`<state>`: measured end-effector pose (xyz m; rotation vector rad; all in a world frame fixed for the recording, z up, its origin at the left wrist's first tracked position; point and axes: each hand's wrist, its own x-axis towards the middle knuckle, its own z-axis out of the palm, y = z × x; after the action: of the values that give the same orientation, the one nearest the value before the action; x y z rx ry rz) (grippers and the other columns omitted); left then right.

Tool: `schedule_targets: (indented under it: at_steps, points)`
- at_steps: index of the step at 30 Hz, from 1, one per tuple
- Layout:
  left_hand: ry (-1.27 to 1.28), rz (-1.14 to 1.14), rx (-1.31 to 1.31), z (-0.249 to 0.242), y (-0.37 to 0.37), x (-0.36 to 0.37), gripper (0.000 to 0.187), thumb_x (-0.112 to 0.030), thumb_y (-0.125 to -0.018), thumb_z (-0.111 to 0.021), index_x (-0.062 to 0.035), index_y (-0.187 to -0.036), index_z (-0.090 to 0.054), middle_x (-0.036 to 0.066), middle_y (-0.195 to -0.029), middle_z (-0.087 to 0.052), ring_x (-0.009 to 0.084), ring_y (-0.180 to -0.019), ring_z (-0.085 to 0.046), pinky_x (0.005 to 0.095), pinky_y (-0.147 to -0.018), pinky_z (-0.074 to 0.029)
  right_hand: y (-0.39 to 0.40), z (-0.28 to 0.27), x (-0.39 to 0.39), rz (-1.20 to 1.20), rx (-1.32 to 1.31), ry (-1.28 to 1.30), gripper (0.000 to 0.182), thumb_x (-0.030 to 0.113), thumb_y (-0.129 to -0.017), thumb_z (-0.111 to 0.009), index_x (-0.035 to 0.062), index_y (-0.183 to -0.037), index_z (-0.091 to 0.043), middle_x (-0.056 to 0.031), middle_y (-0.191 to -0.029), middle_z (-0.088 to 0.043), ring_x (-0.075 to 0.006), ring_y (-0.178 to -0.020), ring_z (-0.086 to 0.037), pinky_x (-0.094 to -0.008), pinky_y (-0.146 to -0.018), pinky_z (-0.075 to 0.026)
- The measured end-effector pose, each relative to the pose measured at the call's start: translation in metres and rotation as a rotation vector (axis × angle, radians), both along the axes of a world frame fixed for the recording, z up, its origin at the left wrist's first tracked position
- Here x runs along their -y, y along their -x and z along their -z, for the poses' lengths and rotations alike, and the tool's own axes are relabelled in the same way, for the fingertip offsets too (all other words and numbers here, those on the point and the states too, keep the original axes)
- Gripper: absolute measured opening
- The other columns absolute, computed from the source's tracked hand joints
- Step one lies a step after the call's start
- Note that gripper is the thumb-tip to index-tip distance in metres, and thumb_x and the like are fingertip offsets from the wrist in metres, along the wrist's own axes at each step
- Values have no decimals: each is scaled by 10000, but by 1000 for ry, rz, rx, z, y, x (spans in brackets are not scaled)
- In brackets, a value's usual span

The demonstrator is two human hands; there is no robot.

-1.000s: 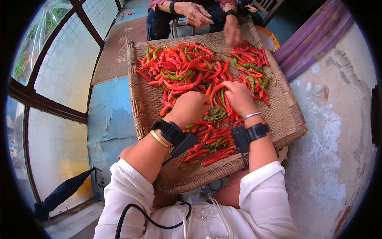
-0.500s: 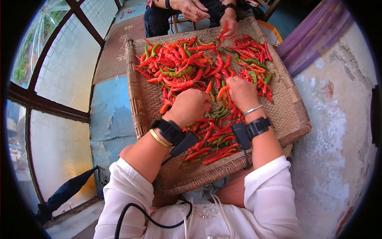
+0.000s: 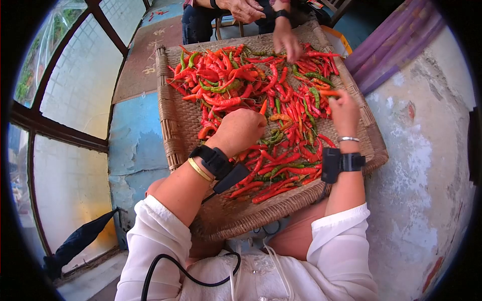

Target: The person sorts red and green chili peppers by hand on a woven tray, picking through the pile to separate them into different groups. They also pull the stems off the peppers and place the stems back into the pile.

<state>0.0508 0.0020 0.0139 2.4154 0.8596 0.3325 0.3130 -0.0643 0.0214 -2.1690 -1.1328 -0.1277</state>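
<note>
My left hand (image 3: 240, 131) is closed over the middle of the tray, and the tip of an orange chili pepper (image 3: 263, 107) sticks up from its fingers. Over the tray's right side, my right hand (image 3: 345, 114) pinches an orange-red chili pepper (image 3: 329, 93) that points left. Beneath and around both hands lie red chili peppers with some green ones. A large heap (image 3: 216, 75) rises at the far left, and a looser pile (image 3: 286, 170) spreads near the front. All rest on a woven tray (image 3: 183, 145) across my lap.
Opposite me sits another person, one hand (image 3: 287, 44) reaching over the far peppers and the other hand (image 3: 246, 10) above their lap. A peeling wall (image 3: 416, 150) and purple curtain (image 3: 391, 40) stand right, windows (image 3: 75, 90) left. A dark folded umbrella (image 3: 83, 241) leans at lower left.
My right hand has moved right, away from my left hand, carrying the orange-red chili pepper. My left hand stays nearly in place. The other person's reaching hand has come lower, onto the far peppers.
</note>
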Motion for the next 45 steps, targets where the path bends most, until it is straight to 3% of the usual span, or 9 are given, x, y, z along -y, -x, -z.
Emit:
schedule_targets:
  at_steps: [4, 7, 14, 18, 19, 24, 29, 42, 45]
  points:
    - [-11, 9, -1, 2, -1, -1, 121, -153, -713, -560, -71, -761, -635, 129, -722, -604, 299, -740, -588, 401, -653, -467, 51, 21, -7, -401, 109, 411, 248, 302, -739, -582, 61, -783, -623, -173, -786, -614, -332, -748, -592, -436, -660, -472]
    - [-15, 13, 10, 1, -2, 0, 125, -159, -716, -556, -76, -759, -639, 127, -715, -604, 296, -733, -590, 402, -651, -468, 79, 21, -12, -313, 165, 680, 239, 291, -722, -594, 65, -793, -625, -170, -784, -614, -341, -756, -594, -433, -681, -481]
    - [1, 13, 22, -2, -1, 1, 128, -160, -719, -554, -72, -761, -637, 129, -712, -602, 300, -725, -588, 407, -644, -470, 53, 10, -5, -319, 2, 408, 203, 253, -714, -588, 55, -696, -628, -151, -747, -602, -317, -692, -586, -401, -624, -476]
    - [-3, 6, 38, 1, -3, 0, 137, -165, -708, -591, -73, -797, -640, 126, -742, -609, 304, -715, -582, 396, -637, -461, 17, 7, -1, -8, -745, -234, 296, 204, -740, -626, 33, -980, -592, -110, -632, -588, -206, -532, -568, -328, -552, -461]
    - [-4, 6, 42, 0, -3, 2, 137, -165, -708, -591, -73, -797, -640, 126, -742, -609, 304, -715, -582, 396, -637, -461, 18, 6, 2, 54, -679, -267, 351, 166, -749, -627, 12, -1052, -541, -84, -603, -565, -152, -497, -544, -313, -520, -445]
    - [12, 19, 23, -5, -2, 5, 138, -167, -714, -589, -63, -791, -637, 132, -735, -607, 305, -715, -581, 396, -638, -461, 60, -7, 29, -389, -74, 485, 262, 187, -710, -625, 76, -947, -599, -125, -724, -611, -311, -701, -584, -385, -640, -461]
    - [21, 43, 16, -1, -4, 6, 131, -174, -718, -581, -73, -777, -639, 130, -723, -607, 302, -718, -587, 402, -638, -467, 63, 25, 28, -531, 154, 481, 147, 111, -703, -610, 91, -848, -612, -152, -850, -568, -320, -836, -556, -401, -731, -456]
    - [47, 59, 9, 4, -5, -3, 130, -162, -717, -574, -75, -783, -645, 134, -730, -607, 300, -723, -587, 408, -654, -467, 42, 1, 12, -574, -93, 374, 180, 113, -667, -567, 49, -829, -613, -189, -791, -591, -342, -749, -568, -404, -685, -458]
    - [39, 58, 5, 8, -5, -3, 127, -163, -719, -577, -72, -779, -642, 135, -721, -603, 301, -726, -586, 407, -650, -465, 30, -8, 13, -488, -328, 479, 221, 102, -686, -575, 14, -884, -614, -149, -726, -610, -229, -681, -602, -337, -596, -471]
